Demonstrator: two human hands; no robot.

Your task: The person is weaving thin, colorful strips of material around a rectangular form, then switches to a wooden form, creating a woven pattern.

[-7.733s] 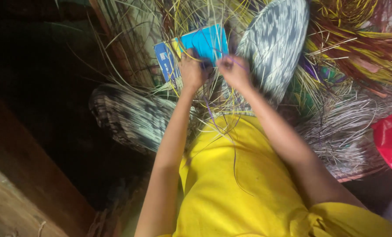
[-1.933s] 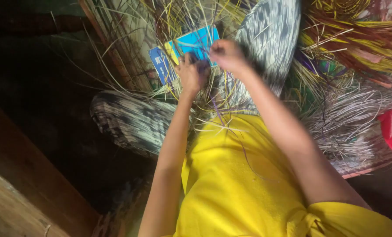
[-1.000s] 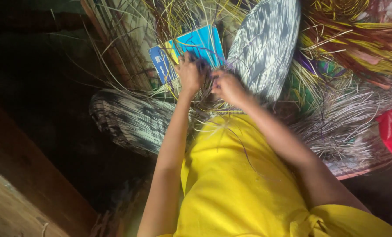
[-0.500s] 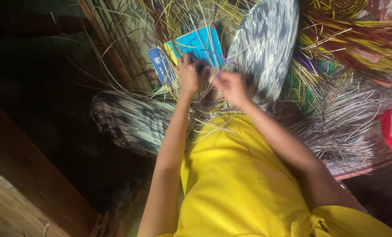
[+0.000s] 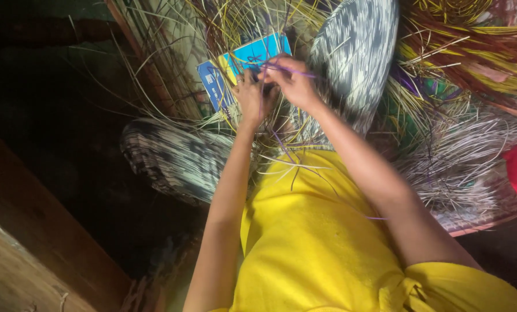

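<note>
Item: thin purple weaving strand [image 5: 296, 71], pinched in the closed fingers of the right hand [image 5: 293, 81], its long axis running out rightward from the fingertips across the grey patterned trouser leg [image 5: 357, 58]. The left hand [image 5: 253, 98] lay just beside it, touching, fingers curled shut on the small woven piece of pale reed strips [image 5: 264, 112]; the blue and yellow flat card packet [image 5: 244, 63] sat directly beyond both hands.
</note>
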